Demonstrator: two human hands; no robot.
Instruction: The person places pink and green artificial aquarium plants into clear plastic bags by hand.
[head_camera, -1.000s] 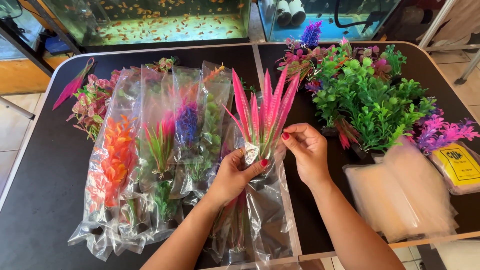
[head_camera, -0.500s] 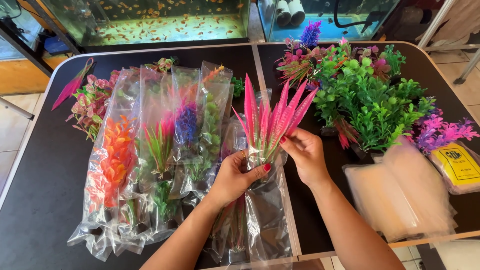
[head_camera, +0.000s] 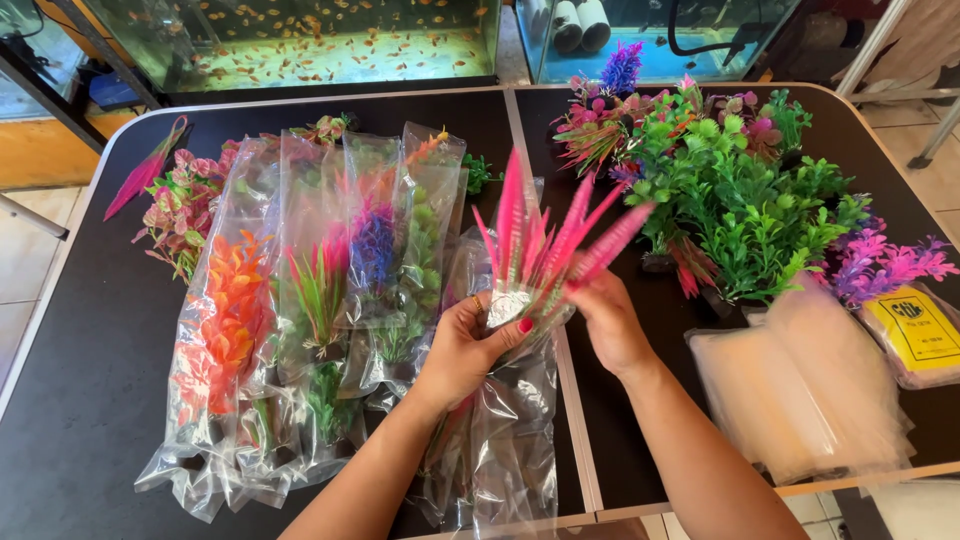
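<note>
Near the middle of the frame, the left hand (head_camera: 462, 352) was closed around the mouth of a clear, crinkled plastic sleeve (head_camera: 508, 440), thumb laid across the front and fingers wrapped behind, pinching the film about the foot of a pink artificial water plant with long spiky fronds (head_camera: 545, 240). The right hand (head_camera: 608, 320) sat just to the right of it, fingers curled in on the plant's lower stems; whether it truly gripped them or only touched, I could not tell, as the hand was blurred.

The plant's long axis ran from the hands up and slightly rightward, its tips fanning toward the top centre of the picture. The sleeve hung the opposite way, trailing down to the bottom edge over the seam of the black table (head_camera: 80, 330). So the plant's base lay between the two hands, both touching it, the left lower and nearer the bag's opening.

To the left lay several bagged plastic plants (head_camera: 300, 300); upper right stood a loose cluster of green and purple plants (head_camera: 750, 200).
</note>
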